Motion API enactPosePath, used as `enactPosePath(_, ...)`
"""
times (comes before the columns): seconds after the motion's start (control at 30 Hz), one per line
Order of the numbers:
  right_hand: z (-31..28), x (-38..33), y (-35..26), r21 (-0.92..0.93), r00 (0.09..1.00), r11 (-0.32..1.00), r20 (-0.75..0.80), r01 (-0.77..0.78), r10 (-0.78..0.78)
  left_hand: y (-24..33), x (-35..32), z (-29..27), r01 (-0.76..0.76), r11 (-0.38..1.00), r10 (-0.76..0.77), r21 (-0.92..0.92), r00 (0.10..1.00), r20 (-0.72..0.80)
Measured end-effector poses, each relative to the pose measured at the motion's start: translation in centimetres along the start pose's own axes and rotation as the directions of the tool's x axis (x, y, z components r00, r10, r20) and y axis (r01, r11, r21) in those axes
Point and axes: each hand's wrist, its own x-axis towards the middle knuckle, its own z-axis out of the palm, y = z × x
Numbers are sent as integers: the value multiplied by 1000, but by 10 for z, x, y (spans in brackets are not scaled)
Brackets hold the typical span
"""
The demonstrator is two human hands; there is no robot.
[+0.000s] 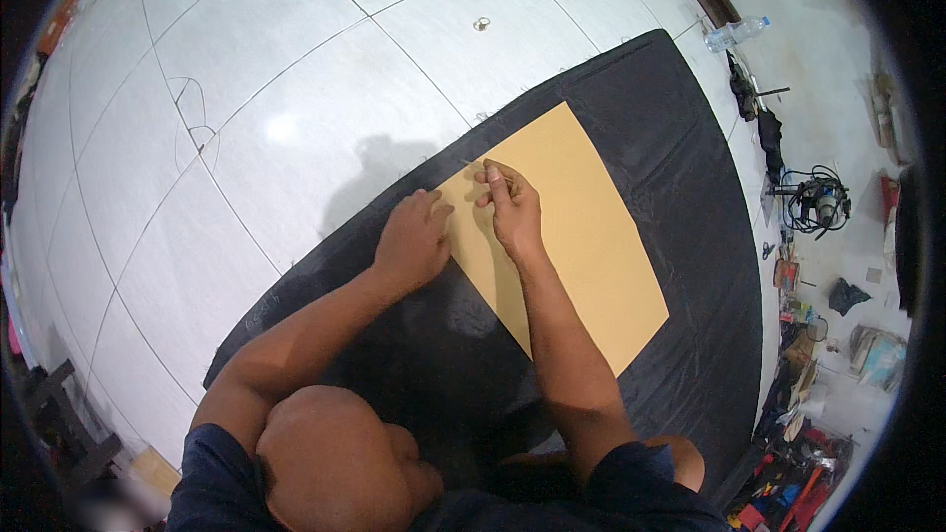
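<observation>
One outstretched left hand (pixel 411 242) touches our tan sheet (pixel 596 246); we cannot tell whether our curled right hand (pixel 515 213) holds anything.

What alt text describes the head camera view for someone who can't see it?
A person's left hand is at the left corner of a plain tan sheet, and the right hand is over it, fingers curled; whether that hand holds anything is unclear. The sheet lies on black cloth over a white tiled floor.
</observation>
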Motion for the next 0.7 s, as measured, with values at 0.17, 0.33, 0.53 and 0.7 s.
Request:
enactPosePath(0.17, 10, 5, -1, -144, 992, 989, 125, 27, -9, 8, -8, 10, 0, 968, -35, 250, 990, 136)
enactPosePath(0.33, 16, 7, 7, -301, 990, 946, 101, 122, -96, 5, -3, 5, 66, 975, -110, 212, 972, 206)
enactPosePath(0.53, 18, 9, 10, -459, 944, 825, 135, 329, -301, 2, -3, 6, 54, 972, -101, 229, 975, 199)
enactPosePath(0.7, 12, 12, 7, -492, 944, 805, 178, 330, -278, 7, 2, 3, 71, 969, -123, 235, 969, 214)
